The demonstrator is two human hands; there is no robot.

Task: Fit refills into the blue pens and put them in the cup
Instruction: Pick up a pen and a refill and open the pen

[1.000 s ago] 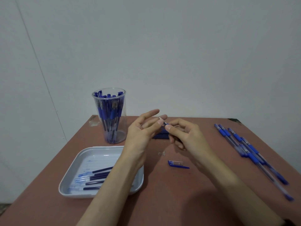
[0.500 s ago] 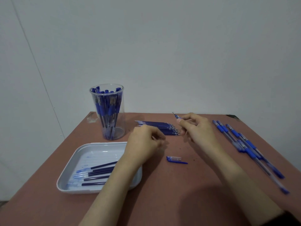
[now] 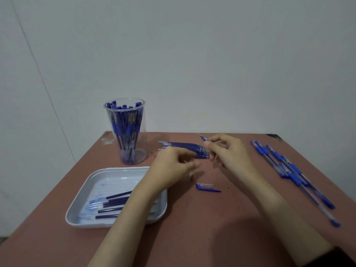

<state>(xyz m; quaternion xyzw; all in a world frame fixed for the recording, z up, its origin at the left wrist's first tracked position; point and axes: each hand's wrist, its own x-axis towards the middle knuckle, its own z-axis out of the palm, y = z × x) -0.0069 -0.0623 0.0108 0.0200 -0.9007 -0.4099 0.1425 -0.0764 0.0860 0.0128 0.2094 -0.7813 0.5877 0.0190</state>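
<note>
My right hand [image 3: 229,151] pinches a blue pen [image 3: 202,138] whose metal tip points up and left; the rest of the pen is hidden in the hand. My left hand [image 3: 173,168] hovers, fingers curled, just in front of a row of dark blue refills [image 3: 185,149] lying mid-table; whether it holds anything is unclear. A clear cup [image 3: 126,132] full of blue pens stands at the back left. A blue pen cap [image 3: 207,187] lies on the table between my forearms. Several blue pens [image 3: 285,166] lie in a row at the right.
A white tray [image 3: 92,182] at the front left holds several dark refills [image 3: 113,203], partly under my left forearm. The brown table [image 3: 212,228] meets a white wall behind, with its edges close at left and right.
My left hand left the pen tip and dropped to the table near the refills. My right hand moved right and back, still with the pen.
</note>
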